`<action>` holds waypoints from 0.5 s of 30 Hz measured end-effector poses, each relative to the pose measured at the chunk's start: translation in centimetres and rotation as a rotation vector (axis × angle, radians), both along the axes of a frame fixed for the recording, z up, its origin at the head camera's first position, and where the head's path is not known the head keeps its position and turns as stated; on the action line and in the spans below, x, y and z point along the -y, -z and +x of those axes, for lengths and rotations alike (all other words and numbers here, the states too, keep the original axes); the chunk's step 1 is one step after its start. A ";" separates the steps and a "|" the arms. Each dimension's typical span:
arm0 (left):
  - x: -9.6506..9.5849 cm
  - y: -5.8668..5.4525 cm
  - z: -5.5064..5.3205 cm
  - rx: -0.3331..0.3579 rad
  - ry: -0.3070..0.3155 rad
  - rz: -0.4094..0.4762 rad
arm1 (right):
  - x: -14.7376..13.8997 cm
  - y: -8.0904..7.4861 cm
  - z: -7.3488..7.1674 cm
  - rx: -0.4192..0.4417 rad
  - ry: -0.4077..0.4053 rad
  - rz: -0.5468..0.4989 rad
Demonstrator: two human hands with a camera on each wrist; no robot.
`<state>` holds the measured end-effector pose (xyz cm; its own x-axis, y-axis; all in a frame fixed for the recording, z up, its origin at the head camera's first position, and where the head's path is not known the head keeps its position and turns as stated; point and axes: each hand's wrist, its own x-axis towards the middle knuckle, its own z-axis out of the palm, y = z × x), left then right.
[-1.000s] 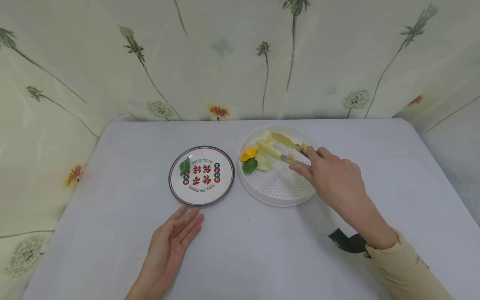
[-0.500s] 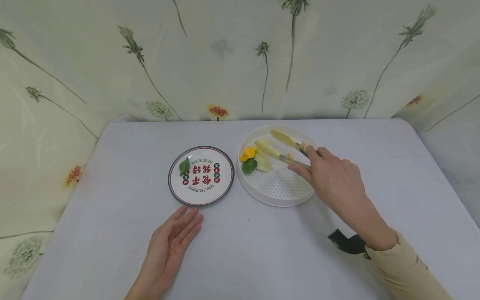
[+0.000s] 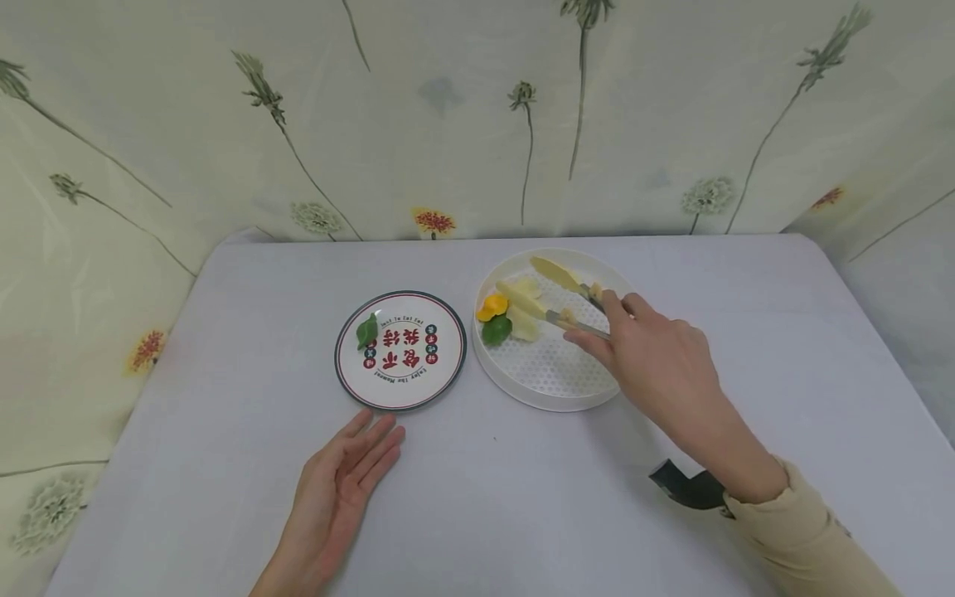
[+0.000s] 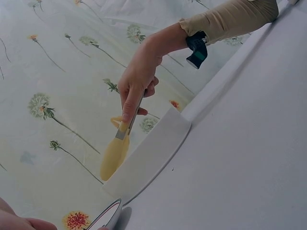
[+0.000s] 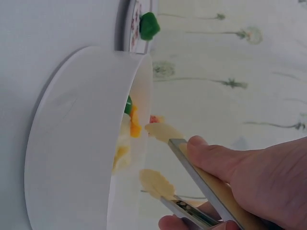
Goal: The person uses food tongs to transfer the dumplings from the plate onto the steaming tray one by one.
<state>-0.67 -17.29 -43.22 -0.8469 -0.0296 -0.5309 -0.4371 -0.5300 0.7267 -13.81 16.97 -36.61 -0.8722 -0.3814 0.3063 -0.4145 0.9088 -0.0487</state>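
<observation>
My right hand (image 3: 660, 356) holds a pair of tongs (image 5: 206, 184) with metal arms and yellow tips. The tips stand apart over the white round tray (image 3: 555, 402), nothing gripped between them. Under and beside them lie pale yellow pieces (image 3: 525, 325), with a yellow-orange piece (image 3: 492, 307) and a green piece (image 3: 496, 330) at the tray's left side. My left hand (image 3: 336, 489) lies with fingers extended, its fingertips at the near rim of a small plate (image 3: 406, 390). A green piece (image 3: 367, 331) sits on that plate, left of its red lettering.
A white cloth (image 3: 492, 506) covers the table, whose back edge meets a curtain (image 3: 448, 124) printed with dandelions. The plate and tray stand side by side, a narrow gap between them. A dark camera strap (image 3: 690, 487) is on my right wrist.
The tongs have shifted slightly left over the tray, their tips still apart. A pale piece near the tips now appears lower, beneath them. My left hand and the plate have stayed put.
</observation>
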 end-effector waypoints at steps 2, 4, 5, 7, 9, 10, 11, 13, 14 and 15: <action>0.0 0.0 0.0 0.002 -0.001 0.000 | 0.3 0.0 0.1 -0.003 -0.007 0.007; 0.0 0.1 0.0 0.003 -0.003 0.002 | 0.6 0.0 0.3 -0.005 -0.017 0.014; 0.0 0.1 0.0 0.004 -0.003 0.003 | 0.8 0.0 0.4 -0.004 -0.021 0.017; 0.0 0.1 0.0 0.006 -0.003 0.003 | 1.2 0.0 0.5 0.003 -0.026 0.017; 0.0 0.2 0.0 0.006 -0.004 0.004 | 1.6 -0.2 0.7 0.006 -0.023 0.014; 0.0 0.2 0.0 0.006 -0.003 0.003 | 1.8 -0.3 0.7 0.005 -0.022 0.015; 0.0 0.2 0.0 0.006 -0.004 0.003 | 2.1 -0.3 0.8 0.002 -0.021 0.013; 0.0 0.2 0.0 0.005 -0.006 0.003 | 2.6 -0.4 0.9 -0.004 -0.025 0.009; 0.0 0.1 0.0 0.004 -0.008 0.005 | 2.9 -0.4 0.9 -0.013 -0.031 0.012; 0.0 0.1 0.0 0.004 -0.008 0.005 | 3.2 -0.4 1.0 -0.016 -0.038 0.015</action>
